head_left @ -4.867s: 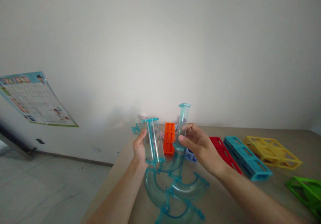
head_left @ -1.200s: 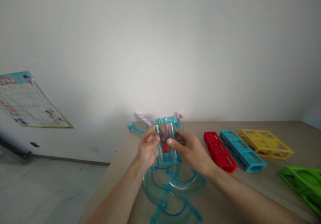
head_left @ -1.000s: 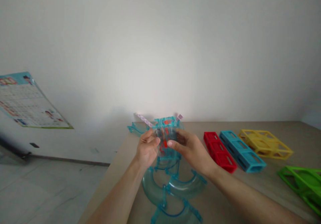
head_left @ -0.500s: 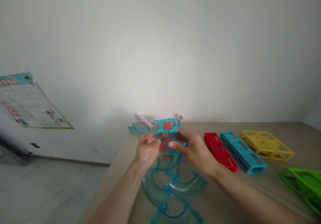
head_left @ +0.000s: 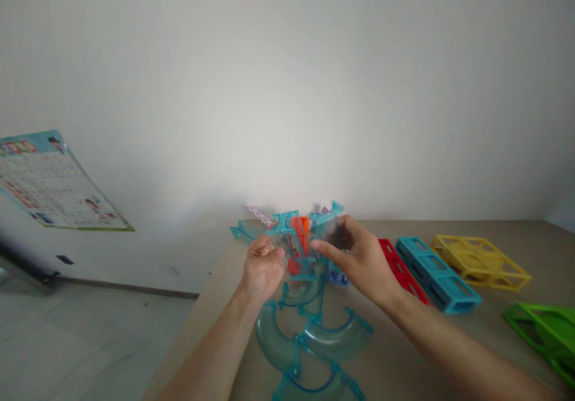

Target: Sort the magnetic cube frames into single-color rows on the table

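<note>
My left hand (head_left: 263, 266) pinches a clear teal-edged plastic piece (head_left: 284, 231) above the table. An upright orange part (head_left: 302, 233) shows at that piece's right side. To the right, my right hand (head_left: 359, 257) is closed on a second clear teal-edged plastic piece (head_left: 326, 218), tilted, with a gap between the two at the top. Whether they still touch lower down I cannot tell. Below my hands lie several clear teal curved track pieces, among them a left curve (head_left: 276, 341) and a right curve (head_left: 339, 336). My fingers hide parts of both held pieces.
On the right of the table (head_left: 404, 359) lie a red frame (head_left: 399, 269), a blue frame (head_left: 438, 275), a yellow frame (head_left: 480, 260) and a green frame (head_left: 545, 332). A purple patterned strip (head_left: 258, 214) leans near the wall behind my hands. A poster (head_left: 63, 179) hangs at left.
The clear box-shaped piece that both hands held has come apart at the top. My right hand has moved right with one part, now tilted; my left hand stays nearly in place.
</note>
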`<state>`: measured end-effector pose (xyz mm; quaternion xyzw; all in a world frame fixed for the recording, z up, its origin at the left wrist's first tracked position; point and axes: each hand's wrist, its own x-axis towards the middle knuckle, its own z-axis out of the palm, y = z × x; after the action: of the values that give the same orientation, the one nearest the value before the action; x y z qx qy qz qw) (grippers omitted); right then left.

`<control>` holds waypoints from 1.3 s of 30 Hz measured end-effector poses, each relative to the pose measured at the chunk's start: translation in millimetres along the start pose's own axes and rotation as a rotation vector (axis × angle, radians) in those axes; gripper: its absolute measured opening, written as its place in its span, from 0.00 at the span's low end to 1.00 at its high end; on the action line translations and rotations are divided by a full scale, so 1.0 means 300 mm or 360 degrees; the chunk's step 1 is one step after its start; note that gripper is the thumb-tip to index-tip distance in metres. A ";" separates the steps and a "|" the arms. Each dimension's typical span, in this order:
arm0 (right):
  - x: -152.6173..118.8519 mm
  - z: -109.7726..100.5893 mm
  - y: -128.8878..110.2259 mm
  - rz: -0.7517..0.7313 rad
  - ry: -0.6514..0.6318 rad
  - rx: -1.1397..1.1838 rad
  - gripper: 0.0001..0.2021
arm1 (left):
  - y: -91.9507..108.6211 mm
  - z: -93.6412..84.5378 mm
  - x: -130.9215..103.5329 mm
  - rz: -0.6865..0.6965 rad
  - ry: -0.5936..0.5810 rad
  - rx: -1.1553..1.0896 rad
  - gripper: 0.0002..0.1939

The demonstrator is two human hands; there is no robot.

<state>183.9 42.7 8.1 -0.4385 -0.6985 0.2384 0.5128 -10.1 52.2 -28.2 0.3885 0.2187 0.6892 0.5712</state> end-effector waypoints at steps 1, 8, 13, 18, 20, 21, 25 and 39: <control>0.002 -0.002 0.001 0.0034 0.0037 -0.0037 0.16 | 0.003 0.010 -0.001 -0.0009 -0.0013 -0.0030 0.15; 0.001 -0.008 -0.007 -0.0001 0.0051 -0.0127 0.13 | 0.021 0.052 -0.008 -0.0033 -0.0113 -0.0087 0.35; -0.012 -0.003 -0.030 -0.0109 -0.0129 -0.0146 0.11 | 0.023 0.052 -0.005 -0.0072 -0.0150 -0.0105 0.41; -0.020 0.000 -0.052 -0.0397 -0.0201 -0.0169 0.16 | 0.009 0.054 0.009 -0.0036 -0.0123 -0.0013 0.18; -0.021 0.002 -0.053 -0.0429 -0.0146 -0.0201 0.18 | 0.001 0.057 0.013 0.0047 -0.0067 0.0023 0.17; -0.021 0.004 -0.053 -0.0437 -0.0116 -0.0200 0.19 | -0.003 0.060 0.014 0.0090 -0.0047 0.0040 0.18; -0.025 0.016 -0.047 -0.0501 -0.0084 -0.0121 0.18 | -0.014 0.073 0.008 0.0201 -0.0040 0.0161 0.17; -0.046 0.065 0.007 -0.0162 -0.0277 0.0418 0.13 | -0.010 0.065 0.008 0.0245 0.0087 0.0214 0.25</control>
<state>167.9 34.4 -7.7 -0.3094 -0.7246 0.3383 0.5146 7.0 52.6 -18.1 0.4225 0.2494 0.7252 0.4831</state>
